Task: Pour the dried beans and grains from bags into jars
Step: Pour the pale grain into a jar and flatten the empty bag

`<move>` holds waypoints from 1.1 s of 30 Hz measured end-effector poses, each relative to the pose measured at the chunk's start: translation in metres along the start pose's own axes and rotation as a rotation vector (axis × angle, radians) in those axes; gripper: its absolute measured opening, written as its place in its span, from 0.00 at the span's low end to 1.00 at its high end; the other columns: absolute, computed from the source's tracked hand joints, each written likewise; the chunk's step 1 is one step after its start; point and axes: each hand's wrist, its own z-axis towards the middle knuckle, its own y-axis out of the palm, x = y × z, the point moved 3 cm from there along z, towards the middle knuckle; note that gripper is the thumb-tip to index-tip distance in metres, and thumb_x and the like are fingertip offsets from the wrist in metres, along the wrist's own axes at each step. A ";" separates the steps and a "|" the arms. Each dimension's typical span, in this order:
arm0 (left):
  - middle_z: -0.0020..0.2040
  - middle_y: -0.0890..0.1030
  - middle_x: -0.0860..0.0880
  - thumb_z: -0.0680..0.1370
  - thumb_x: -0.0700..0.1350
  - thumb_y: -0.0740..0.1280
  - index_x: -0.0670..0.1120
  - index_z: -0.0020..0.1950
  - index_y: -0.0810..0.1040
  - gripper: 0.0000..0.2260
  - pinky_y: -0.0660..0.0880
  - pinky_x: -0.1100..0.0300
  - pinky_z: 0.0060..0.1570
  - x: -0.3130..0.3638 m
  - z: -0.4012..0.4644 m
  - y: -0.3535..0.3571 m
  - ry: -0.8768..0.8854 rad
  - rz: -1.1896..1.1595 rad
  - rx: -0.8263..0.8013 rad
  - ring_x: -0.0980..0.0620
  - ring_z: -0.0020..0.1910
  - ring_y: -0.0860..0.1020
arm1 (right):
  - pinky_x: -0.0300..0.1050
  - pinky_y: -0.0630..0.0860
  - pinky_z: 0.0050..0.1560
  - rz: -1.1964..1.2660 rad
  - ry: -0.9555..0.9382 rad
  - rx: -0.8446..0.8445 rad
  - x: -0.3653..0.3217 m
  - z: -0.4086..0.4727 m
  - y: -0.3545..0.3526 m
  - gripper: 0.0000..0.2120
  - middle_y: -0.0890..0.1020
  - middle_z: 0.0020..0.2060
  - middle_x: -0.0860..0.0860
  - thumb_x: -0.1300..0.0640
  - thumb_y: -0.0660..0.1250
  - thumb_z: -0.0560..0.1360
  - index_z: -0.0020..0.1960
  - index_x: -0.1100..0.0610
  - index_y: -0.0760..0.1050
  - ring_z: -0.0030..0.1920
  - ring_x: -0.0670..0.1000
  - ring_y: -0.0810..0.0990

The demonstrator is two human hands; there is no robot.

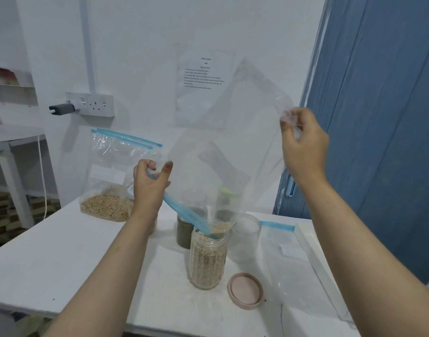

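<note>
left hand [149, 188], right hand [303, 144]: hold bag [233, 132] | mouth over jar [208, 259]

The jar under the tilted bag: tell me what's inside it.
The jar holds pale grain nearly to its mouth. The bag spout's blue zip edge dips into the opening, hiding part of the grain's top.

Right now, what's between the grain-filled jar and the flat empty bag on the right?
Head view: an empty clear jar stands between the grain-filled jar and the flat bag; a pink lid lies nearer.

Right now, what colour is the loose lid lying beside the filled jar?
Pale pink: the lid lies on the table, right of the jar. Head view shows it best.
</note>
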 end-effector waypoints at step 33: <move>0.46 0.83 0.57 0.81 0.41 0.66 0.54 0.49 0.77 0.07 0.71 0.61 0.60 0.023 0.001 0.001 0.233 0.138 -0.216 0.55 0.54 0.79 | 0.62 0.59 0.74 0.603 0.744 -0.154 0.056 -0.091 0.048 0.53 0.62 0.78 0.47 0.27 0.74 0.59 0.75 0.31 0.48 0.74 0.50 0.66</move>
